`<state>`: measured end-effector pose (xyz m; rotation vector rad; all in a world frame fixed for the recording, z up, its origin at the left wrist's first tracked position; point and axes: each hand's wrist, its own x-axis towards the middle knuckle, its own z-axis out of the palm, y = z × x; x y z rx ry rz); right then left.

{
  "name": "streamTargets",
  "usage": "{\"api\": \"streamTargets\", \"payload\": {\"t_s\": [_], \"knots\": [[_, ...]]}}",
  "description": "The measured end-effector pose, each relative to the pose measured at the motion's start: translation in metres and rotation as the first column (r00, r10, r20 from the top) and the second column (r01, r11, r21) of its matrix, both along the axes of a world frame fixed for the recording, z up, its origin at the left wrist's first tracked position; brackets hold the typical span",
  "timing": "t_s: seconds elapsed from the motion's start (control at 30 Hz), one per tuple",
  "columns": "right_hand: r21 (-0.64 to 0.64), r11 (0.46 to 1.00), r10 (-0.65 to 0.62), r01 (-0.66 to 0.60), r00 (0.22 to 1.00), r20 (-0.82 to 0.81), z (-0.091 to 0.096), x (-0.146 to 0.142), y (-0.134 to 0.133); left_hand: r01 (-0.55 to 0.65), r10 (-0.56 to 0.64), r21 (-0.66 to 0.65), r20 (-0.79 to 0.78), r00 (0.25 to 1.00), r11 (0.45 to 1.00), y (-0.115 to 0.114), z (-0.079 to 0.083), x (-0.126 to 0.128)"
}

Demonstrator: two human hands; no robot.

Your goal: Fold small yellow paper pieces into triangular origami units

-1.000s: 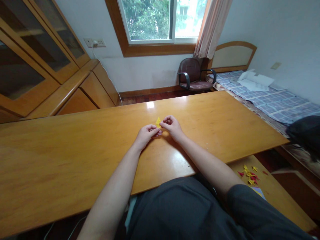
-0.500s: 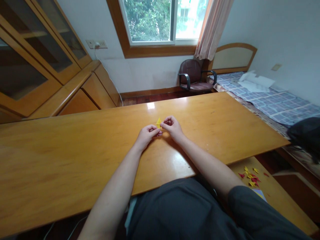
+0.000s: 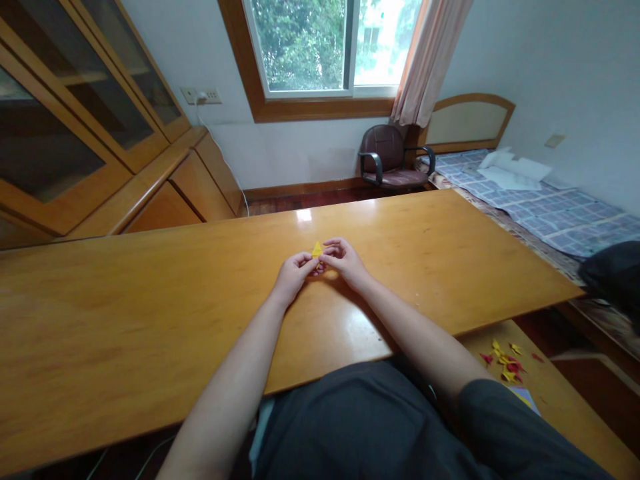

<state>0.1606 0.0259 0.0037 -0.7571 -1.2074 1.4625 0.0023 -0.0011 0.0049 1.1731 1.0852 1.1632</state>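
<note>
Pinching a small yellow paper piece (image 3: 317,250) between them, the left hand (image 3: 293,273) and the right hand (image 3: 345,259) meet low over the worktop (image 3: 150,313). Each has thumb and forefinger closed on the paper and its other fingers curled loosely inward. The piece sits at the fingertips where the two hands touch, its pointed tip standing up on the side away from the person. It already looks folded down to a small, sharp-cornered form, so the folding seems well along. The paper is too small here to tell which creases are made and which remain. Well to the right of the hands and nearer the person, on a lower wooden board (image 3: 565,407), lies a scatter of small red and yellow pieces (image 3: 506,359). They look like similar folded bits already set aside, though their shapes are too tiny to confirm. Beyond the hands stand a dark office chair (image 3: 387,157) and a window (image 3: 310,43), with a bed (image 3: 550,210) off to the right and a glass-fronted cabinet (image 3: 75,133) off to the left. No brand, label or writing can be read on the paper, the worktop or anything else.
</note>
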Motion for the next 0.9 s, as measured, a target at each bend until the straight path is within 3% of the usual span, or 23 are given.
{"api": "streamTargets", "payload": {"t_s": [0.2,0.5,0.9], "knots": [[-0.035,0.999,0.008,-0.009,1.000,-0.019,-0.0001,0.0029,0.0000,0.041,-0.041,-0.010,0.024,0.999,0.999,0.0010,-0.0029,0.0000],[-0.132,0.988,0.075,-0.081,0.996,-0.050,0.0030,0.0093,0.0001,0.074,-0.073,-0.037,0.004,0.997,0.997,-0.0034,0.0052,0.0005],[-0.093,0.996,0.014,-0.012,1.000,0.023,0.0030,0.0084,0.0016,0.080,-0.080,-0.086,0.009,0.997,0.993,-0.0014,0.0016,-0.0018]]}}
